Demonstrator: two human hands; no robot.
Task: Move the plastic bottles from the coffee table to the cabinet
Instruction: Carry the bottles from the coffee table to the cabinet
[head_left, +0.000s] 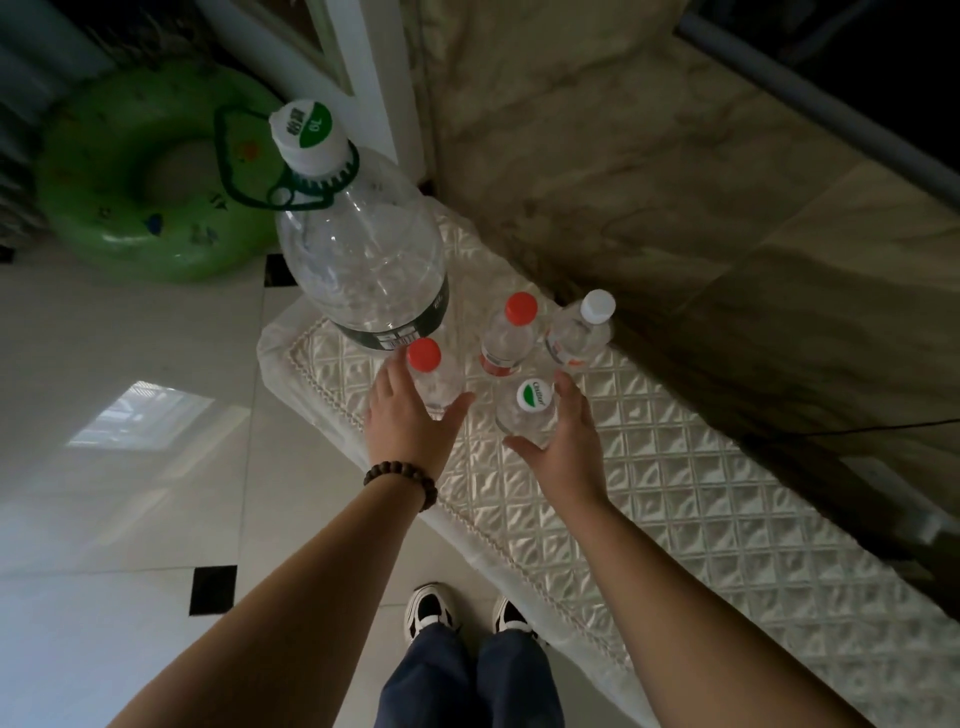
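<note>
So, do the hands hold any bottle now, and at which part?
Each hand cups a small bottle at its body, below the cap: the left hand the red-capped bottle, the right hand the green-and-white-capped bottle. Whether the grips have closed cannot be told.
</note>
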